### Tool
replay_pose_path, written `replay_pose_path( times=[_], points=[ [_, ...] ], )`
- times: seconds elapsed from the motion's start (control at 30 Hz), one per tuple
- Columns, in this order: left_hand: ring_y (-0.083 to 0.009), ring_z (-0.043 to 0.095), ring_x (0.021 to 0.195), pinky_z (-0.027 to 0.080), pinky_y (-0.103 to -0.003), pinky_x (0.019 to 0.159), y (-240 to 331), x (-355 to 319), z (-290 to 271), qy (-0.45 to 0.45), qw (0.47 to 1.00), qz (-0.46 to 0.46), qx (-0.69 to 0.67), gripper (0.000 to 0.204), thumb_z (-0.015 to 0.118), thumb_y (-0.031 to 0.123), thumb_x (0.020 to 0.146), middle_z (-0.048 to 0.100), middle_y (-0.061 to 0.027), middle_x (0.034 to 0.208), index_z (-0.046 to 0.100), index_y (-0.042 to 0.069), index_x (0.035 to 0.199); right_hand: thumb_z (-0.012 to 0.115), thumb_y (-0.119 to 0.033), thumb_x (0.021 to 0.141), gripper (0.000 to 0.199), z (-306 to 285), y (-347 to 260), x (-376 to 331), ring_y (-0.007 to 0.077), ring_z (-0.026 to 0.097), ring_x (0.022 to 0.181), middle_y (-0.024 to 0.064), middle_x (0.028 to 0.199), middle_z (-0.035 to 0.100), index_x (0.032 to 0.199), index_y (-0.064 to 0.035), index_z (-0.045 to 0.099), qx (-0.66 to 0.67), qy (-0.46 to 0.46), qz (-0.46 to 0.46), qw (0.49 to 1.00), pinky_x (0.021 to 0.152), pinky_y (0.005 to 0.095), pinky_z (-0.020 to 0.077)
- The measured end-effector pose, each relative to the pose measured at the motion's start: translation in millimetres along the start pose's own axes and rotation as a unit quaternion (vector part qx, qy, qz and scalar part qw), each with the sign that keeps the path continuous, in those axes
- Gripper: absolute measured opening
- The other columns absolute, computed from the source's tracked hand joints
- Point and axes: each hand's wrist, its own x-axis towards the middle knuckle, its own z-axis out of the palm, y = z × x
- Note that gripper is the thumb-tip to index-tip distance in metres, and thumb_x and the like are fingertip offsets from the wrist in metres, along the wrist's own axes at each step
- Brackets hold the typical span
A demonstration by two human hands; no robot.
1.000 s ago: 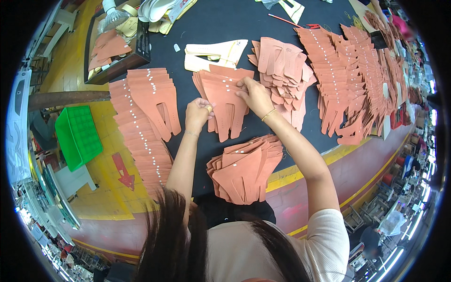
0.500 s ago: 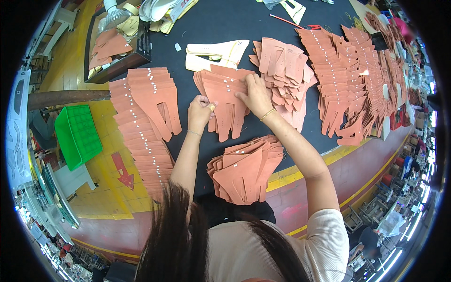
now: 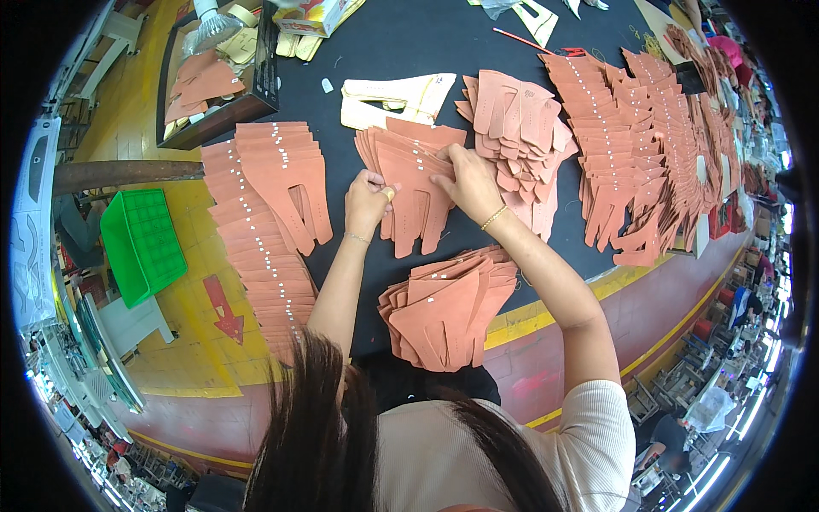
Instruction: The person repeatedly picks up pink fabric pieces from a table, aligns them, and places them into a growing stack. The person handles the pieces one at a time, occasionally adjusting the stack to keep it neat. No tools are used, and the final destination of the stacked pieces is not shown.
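Head view looks down over dark hair and a cream short-sleeved top onto a black table (image 3: 478, 43) whose near edge carries a yellow stripe. Closest to that near edge lies a fanned pile of terracotta leather cut pieces (image 3: 448, 309), each with a small white sticker, just beside the right forearm.

Past it, toward the middle of the table, sits the stack of terracotta leather shoe-upper pieces (image 3: 411, 183) that both hands work on. The left hand (image 3: 367, 203) is curled at the stack's left side, thumb and fingers pinched on the edge of the top pieces. The right hand (image 3: 467, 181), a thin bracelet at its wrist, lies across the stack's right side with fingers pressed down on the top piece; whether it grips or only presses I cannot tell.

Along the table's left edge runs a long overlapped row of terracotta leather pieces with white stickers (image 3: 264, 213). Just right of the worked stack is a heap of similar terracotta pieces with slots (image 3: 516, 128), and beyond that, along the right edge, broad overlapping rows of terracotta pieces (image 3: 648, 145).

Farther back, a pair of cream-coloured cut pieces (image 3: 392, 98) lies behind the worked stack. At the far left corner stands a dark wooden tray holding more terracotta pieces (image 3: 217, 85). Off the table, left, a green plastic crate (image 3: 141, 243) rests above the yellow floor.
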Motion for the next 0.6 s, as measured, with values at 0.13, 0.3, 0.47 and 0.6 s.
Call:
replay_pose_path(
  times=[0.13,0.3,0.47,0.6],
  points=[
    [-0.0101,0.063,0.065,0.052,-0.024,0.055,0,0,-3,-0.012,1.000,0.013,-0.003,0.037,0.081,0.017,0.080,0.060,-0.0061,0.079,0.058,-0.002,0.101,0.079,-0.018,0.078,0.030,-1,3,2,0.0275,0.064,0.089,0.0113,0.094,0.066,0.100,-0.0051,0.064,0.109,-0.060,0.042,0.991,0.080,0.0372,0.0503],
    [-0.0147,0.063,0.093,0.050,-0.029,0.083,-4,-12,-24,-0.098,0.988,0.092,-0.081,0.034,0.079,0.014,0.083,0.067,-0.0078,0.091,0.064,0.000,0.110,0.080,-0.024,0.080,0.031,-13,2,-2,0.0152,0.063,0.081,0.0057,0.087,0.067,0.100,-0.0054,0.065,0.260,-0.160,0.005,0.952,0.075,0.0307,0.0497],
    [-0.0157,0.064,0.091,0.052,-0.029,0.083,-4,-17,-34,-0.116,0.987,0.054,-0.094,0.027,0.072,0.015,0.089,0.068,-0.0104,0.106,0.067,-0.002,0.109,0.078,-0.029,0.084,0.031,-19,-5,2,0.0134,0.062,0.077,0.0077,0.082,0.066,0.097,-0.0040,0.064,0.235,-0.144,0.098,0.956,0.069,0.0322,0.0496],
    [-0.0124,0.064,0.094,0.050,-0.028,0.084,1,-9,-26,-0.084,0.990,0.025,-0.110,0.029,0.067,0.016,0.094,0.069,-0.0071,0.106,0.064,-0.002,0.116,0.074,-0.023,0.086,0.029,-12,-5,17,0.0214,0.068,0.067,0.0144,0.076,0.067,0.091,0.0015,0.060,0.104,-0.140,0.094,0.980,0.061,0.0329,0.0533]
  ],
)
